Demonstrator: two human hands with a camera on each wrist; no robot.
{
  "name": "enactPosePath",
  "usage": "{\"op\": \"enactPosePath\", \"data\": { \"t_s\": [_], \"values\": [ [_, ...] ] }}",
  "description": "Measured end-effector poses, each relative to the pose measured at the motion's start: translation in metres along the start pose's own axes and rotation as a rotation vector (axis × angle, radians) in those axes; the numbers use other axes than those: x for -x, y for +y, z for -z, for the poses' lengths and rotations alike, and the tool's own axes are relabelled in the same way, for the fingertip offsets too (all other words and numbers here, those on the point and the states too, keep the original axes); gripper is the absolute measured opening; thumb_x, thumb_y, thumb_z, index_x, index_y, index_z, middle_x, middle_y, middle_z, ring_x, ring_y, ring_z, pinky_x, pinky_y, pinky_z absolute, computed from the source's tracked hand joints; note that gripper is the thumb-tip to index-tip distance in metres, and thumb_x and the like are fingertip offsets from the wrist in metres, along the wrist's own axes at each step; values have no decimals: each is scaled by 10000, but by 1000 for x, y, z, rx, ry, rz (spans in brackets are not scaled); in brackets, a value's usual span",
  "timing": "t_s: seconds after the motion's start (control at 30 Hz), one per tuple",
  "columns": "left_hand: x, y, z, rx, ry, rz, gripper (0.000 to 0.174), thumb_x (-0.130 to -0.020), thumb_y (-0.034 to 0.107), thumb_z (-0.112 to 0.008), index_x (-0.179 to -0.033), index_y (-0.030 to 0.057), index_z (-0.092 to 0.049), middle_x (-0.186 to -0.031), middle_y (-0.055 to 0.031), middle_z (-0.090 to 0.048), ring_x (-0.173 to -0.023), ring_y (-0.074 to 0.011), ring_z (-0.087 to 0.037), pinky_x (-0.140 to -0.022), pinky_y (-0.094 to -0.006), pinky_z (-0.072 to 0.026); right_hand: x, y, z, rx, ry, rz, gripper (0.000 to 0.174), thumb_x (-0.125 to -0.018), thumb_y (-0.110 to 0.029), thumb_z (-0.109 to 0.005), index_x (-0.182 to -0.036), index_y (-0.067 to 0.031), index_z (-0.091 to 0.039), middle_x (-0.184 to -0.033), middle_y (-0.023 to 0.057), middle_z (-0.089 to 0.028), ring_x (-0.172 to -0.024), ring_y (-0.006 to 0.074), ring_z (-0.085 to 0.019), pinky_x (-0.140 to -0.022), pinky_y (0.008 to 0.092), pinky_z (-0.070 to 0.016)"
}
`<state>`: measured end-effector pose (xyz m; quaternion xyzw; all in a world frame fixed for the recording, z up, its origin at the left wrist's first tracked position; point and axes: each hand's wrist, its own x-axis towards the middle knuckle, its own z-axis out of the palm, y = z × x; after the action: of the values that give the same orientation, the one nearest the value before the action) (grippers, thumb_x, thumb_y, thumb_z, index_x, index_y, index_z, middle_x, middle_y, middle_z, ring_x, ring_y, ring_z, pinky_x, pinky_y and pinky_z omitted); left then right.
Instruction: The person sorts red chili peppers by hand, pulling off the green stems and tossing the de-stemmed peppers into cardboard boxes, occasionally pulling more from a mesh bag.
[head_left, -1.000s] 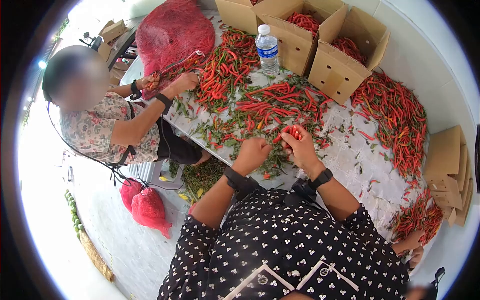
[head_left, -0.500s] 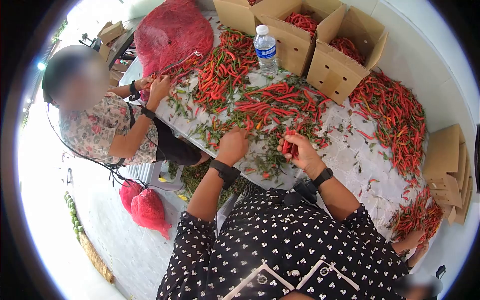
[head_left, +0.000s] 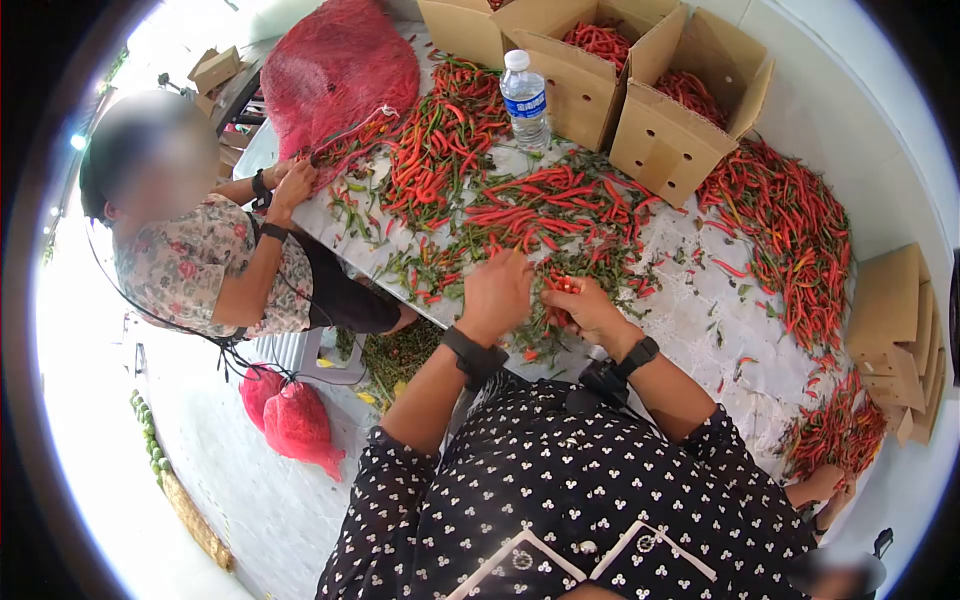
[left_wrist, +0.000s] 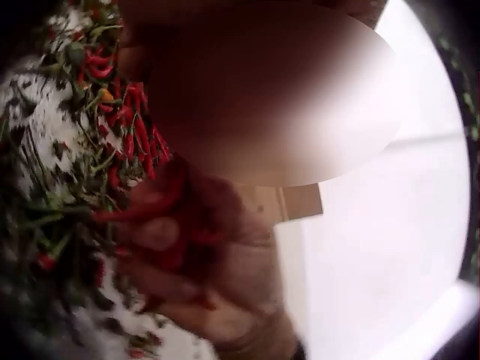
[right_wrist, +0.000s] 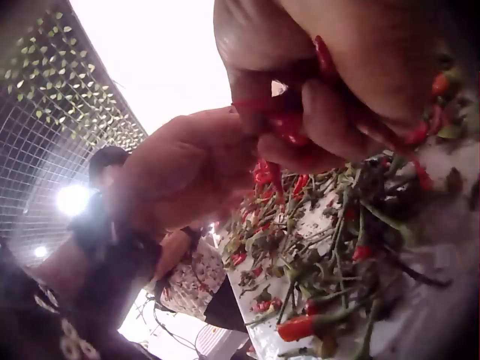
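My right hand [head_left: 594, 312] grips a small bunch of red chili peppers [right_wrist: 289, 127] with its fingers curled round them. In the left wrist view, one chili [left_wrist: 139, 212] sticks out of that bunch with its green stem pointing left. Close beside it is my left hand [head_left: 497, 297], its knuckles bent and its fingers blurred; in the right wrist view it overlaps the chili bunch. I cannot tell whether the left fingers pinch a stem. Below both hands lie loose green stems and chili bits [right_wrist: 330, 247] on the white-covered table [head_left: 690, 335].
Chili heaps [head_left: 560, 205] lie ahead, and a larger one [head_left: 790, 240] on the right. A water bottle [head_left: 526, 105] stands before cardboard boxes [head_left: 665, 140] of chilies. At left, another person [head_left: 190, 260] works by a red mesh sack [head_left: 340, 80]. Another person's hand [head_left: 825, 482] reaches the right-hand heap.
My left hand swung left, away from the right hand, then came back beside it. The right hand kept its chilies and turned slightly. The person at left drew their hands back toward the sack.
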<state>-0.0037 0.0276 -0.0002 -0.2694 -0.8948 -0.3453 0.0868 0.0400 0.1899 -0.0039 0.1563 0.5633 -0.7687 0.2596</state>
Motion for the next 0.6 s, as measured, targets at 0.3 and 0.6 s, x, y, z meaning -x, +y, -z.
{"op": "enactPosePath", "data": {
  "t_s": [0.3,0.6],
  "values": [
    [-27,-60,4,-508,-236,81,114,-773,146,-571,-835,54,-549,-945,-108,-528,-652,-314,-572,-547,-425,-465,-5,5,31,-438,-52,55,153,-826,-192,-539,-804,-43,-563,-677,71,-603,-529,112,-561,-360,195,-337],
    [-11,-11,10,108,-198,192,137,-795,124,-524,-837,-1,-561,-757,-172,-570,-706,-355,-564,-620,-418,-439,-6,-1,18,-335,52,113,139,-769,-63,-630,-881,-61,-547,-712,34,-593,-501,102,-525,-379,208,-366]
  ]
}}
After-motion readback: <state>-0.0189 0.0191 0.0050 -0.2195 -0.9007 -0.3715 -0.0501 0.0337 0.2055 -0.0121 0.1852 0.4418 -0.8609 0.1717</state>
